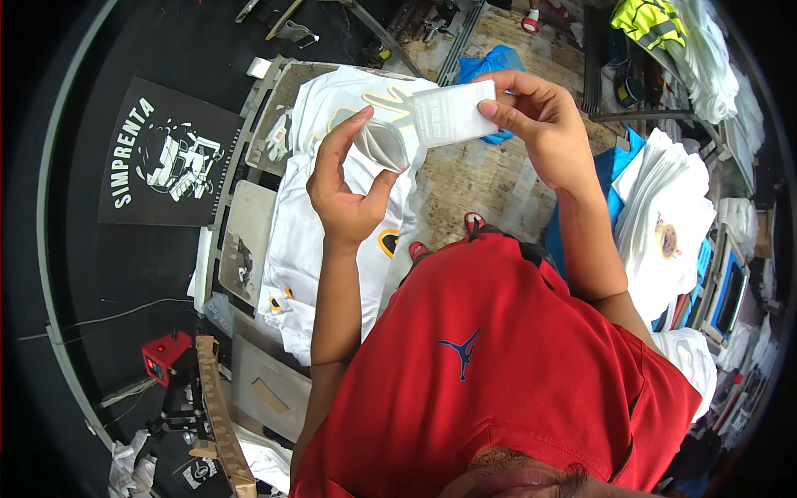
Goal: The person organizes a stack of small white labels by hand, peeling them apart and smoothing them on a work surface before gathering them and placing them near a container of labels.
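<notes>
My left hand [348, 187] pinches a curled bundle of thin whitish labels [381, 146] between thumb and fingers, its layered edges facing up. With thumb and forefinger, my right hand [542, 121] grips the right end of a flat translucent label sheet [451, 115] printed with small writing and symbols. The sheet's left edge comes close to the bundle; I cannot tell whether the two are joined. Below both hands, white printed garments [336, 211] with yellow-edged lettering and black-and-yellow marks are spread over grey platens.
Grey platens [249, 239] line the left side. A blue plastic bag [492, 62] lies beyond my right hand. At right stands a stack of white garments [654, 205] bearing a tape roll [667, 241]. A red control box [167, 356] sits at lower left.
</notes>
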